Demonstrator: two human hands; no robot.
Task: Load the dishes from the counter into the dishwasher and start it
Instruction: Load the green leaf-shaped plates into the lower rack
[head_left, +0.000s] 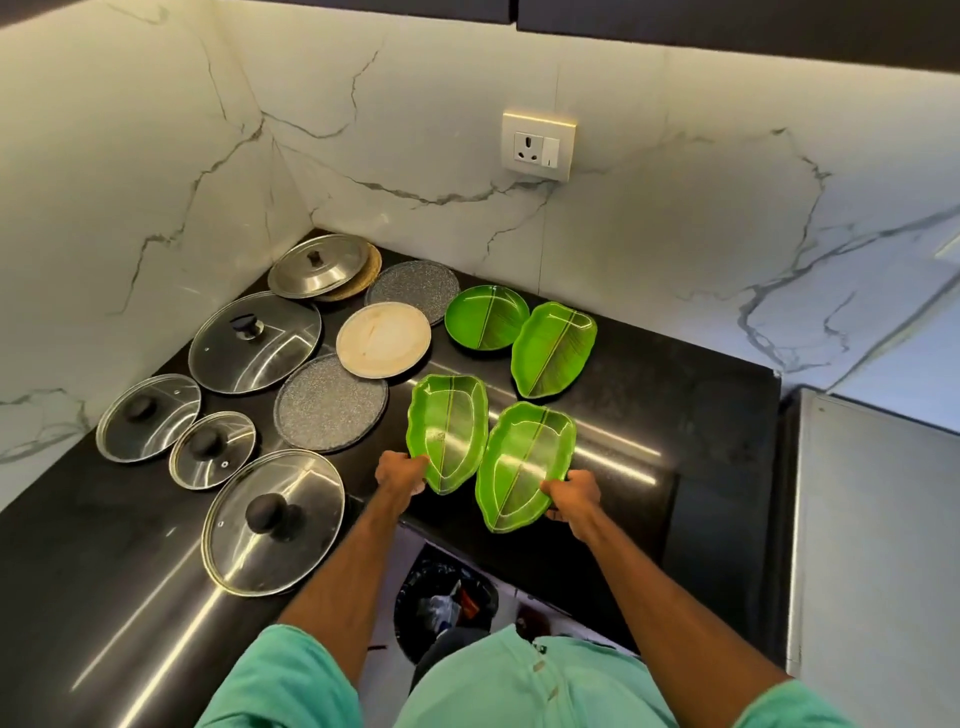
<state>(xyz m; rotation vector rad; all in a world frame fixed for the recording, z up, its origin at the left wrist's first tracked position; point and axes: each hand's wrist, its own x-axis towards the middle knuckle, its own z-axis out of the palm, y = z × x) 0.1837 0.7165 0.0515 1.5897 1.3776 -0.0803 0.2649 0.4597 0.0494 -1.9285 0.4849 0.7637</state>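
While our left grip pinches the left leaf plate and our right grip the right leaf plate, collecting seems underway; next we lift both.

seen from my remote seat, much lies hidden.
a steel lid covers most of a woven mat; left hand and right hand fingertips vanish under green leaf plates; bin contents too dark to tell.
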